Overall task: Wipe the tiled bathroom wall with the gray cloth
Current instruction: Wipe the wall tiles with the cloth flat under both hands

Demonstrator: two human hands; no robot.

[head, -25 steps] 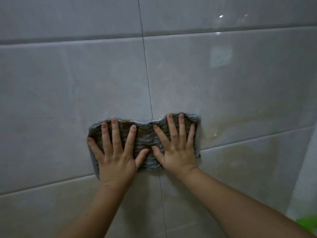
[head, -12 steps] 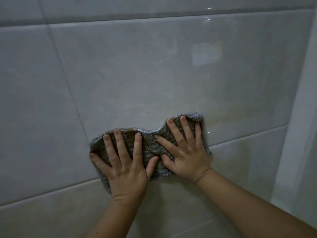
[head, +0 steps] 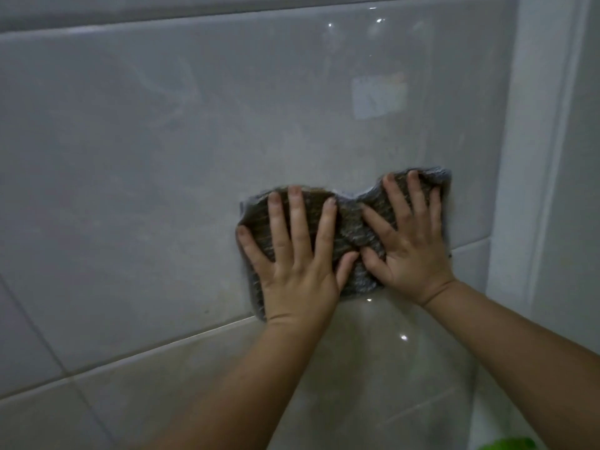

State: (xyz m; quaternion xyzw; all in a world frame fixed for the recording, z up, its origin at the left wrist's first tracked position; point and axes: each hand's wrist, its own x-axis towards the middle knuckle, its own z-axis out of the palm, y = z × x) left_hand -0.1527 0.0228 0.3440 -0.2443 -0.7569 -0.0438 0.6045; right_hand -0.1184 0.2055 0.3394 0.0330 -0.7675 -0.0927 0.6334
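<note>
Gray cloth [head: 349, 228] now near right corner trim [head: 526, 157] — left hand [head: 298, 254], right hand [head: 409, 241] spread flat, pressing; pass probably nearing wall [head: 162, 141] edge.

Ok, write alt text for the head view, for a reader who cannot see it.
Two bare hands, the left hand and right hand, press a gray cloth flat against a glossy gray tiled wall, fingers spread. A white corner trim runs just right of the cloth.
</note>
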